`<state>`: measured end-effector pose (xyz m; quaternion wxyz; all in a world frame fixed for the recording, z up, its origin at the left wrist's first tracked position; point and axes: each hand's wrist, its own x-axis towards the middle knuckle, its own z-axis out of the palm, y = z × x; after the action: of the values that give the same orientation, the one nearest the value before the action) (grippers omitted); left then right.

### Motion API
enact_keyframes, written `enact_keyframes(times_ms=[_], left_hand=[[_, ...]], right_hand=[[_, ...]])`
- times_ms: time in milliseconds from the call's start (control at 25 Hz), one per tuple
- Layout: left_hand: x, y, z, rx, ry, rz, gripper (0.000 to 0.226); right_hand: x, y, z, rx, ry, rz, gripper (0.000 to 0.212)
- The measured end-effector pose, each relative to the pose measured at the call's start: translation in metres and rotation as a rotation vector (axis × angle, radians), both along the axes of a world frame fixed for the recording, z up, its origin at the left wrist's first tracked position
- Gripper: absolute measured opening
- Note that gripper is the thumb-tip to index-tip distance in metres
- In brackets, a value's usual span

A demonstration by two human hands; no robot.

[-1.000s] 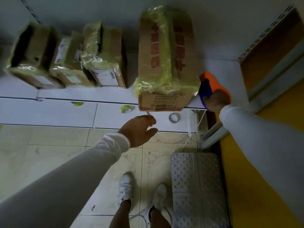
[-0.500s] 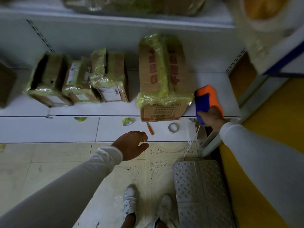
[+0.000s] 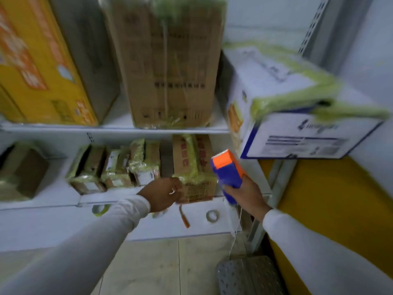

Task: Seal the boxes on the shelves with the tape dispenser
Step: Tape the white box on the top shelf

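Note:
My right hand (image 3: 247,193) grips the blue and orange tape dispenser (image 3: 227,171), held in the air in front of the shelves. My left hand (image 3: 162,193) hangs with loosely curled fingers, holding nothing, just in front of the taped brown box with red print (image 3: 192,165) on the lower shelf. On the upper shelf stand a tall brown box (image 3: 168,64), a yellow box (image 3: 40,60) and a white and blue box (image 3: 297,107) with greenish tape over its top. Several small taped boxes (image 3: 119,167) sit on the lower shelf to the left.
On the white base ledge (image 3: 53,226) lie an orange-handled cutter (image 3: 184,218), a clear tape roll (image 3: 212,216) and a greenish tape roll (image 3: 100,209). A metal step (image 3: 248,275) stands on the floor at lower right, beside a yellow panel (image 3: 331,209).
The view has tilted up, showing the upper shelf. My right hand has lifted the tape dispenser away from the lower shelf. My left hand has risen toward the red-printed box.

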<state>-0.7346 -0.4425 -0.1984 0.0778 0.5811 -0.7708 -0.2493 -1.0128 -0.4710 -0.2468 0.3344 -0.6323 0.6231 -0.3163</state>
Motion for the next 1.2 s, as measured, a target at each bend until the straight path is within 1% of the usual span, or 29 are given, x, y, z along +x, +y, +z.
enact_keyframes(times_ms=[40,160,240,280,360,440,560,640,680,760,800,840,920,960,1040,1120,1200], left_hand=[[0.003,0.000,0.016,-0.030,-0.010,-0.013,0.029],[0.017,-0.002,0.060,-0.125,-0.007,-0.029,0.026],[0.032,-0.002,0.086,-0.216,0.020,-0.040,0.021],[0.039,-0.002,0.097,-0.255,0.048,-0.038,0.019],[0.054,-0.004,0.118,-0.326,0.091,-0.028,0.018],[0.068,-0.007,0.137,-0.385,0.085,-0.029,0.021],[0.081,-0.007,0.165,-0.414,0.087,-0.053,0.025],[0.087,-0.004,0.184,-0.455,0.117,-0.062,0.026],[0.088,-0.002,0.193,-0.480,0.131,-0.059,0.025],[0.088,0.001,0.211,-0.520,0.193,-0.034,0.025],[0.086,0.003,0.219,-0.520,0.256,-0.021,0.026],[0.082,0.006,0.224,-0.498,0.329,-0.017,0.026],[0.070,0.013,0.226,-0.390,0.471,-0.034,0.028],[0.063,0.017,0.224,-0.309,0.544,-0.042,0.029],[0.050,0.025,0.213,-0.108,0.694,-0.061,0.030],[0.041,0.029,0.202,0.057,0.765,-0.097,0.032],[0.035,0.027,0.195,0.143,0.775,-0.115,0.035]], right_hand=[[0.006,0.016,0.010,-0.009,0.004,0.044,0.059],[0.032,0.046,0.037,-0.028,0.062,0.122,0.063],[0.053,0.056,0.060,-0.073,0.090,0.137,0.073],[0.062,0.058,0.074,-0.095,0.094,0.135,0.074],[0.079,0.062,0.102,-0.144,0.062,0.116,0.065],[0.093,0.063,0.129,-0.189,0.031,0.118,0.055],[0.106,0.061,0.169,-0.258,0.002,0.134,0.053],[0.109,0.060,0.195,-0.298,0.031,0.155,0.057],[0.108,0.059,0.206,-0.313,0.039,0.170,0.056],[0.102,0.059,0.225,-0.343,0.027,0.193,0.044],[0.099,0.060,0.233,-0.350,0.026,0.209,0.042],[0.095,0.061,0.240,-0.354,0.025,0.229,0.043],[0.088,0.065,0.245,-0.356,0.028,0.255,0.049],[0.085,0.067,0.243,-0.345,0.028,0.264,0.051],[0.079,0.071,0.233,-0.313,0.048,0.301,0.047],[0.073,0.074,0.221,-0.295,0.080,0.338,0.040],[0.065,0.074,0.215,-0.289,0.080,0.351,0.039]])
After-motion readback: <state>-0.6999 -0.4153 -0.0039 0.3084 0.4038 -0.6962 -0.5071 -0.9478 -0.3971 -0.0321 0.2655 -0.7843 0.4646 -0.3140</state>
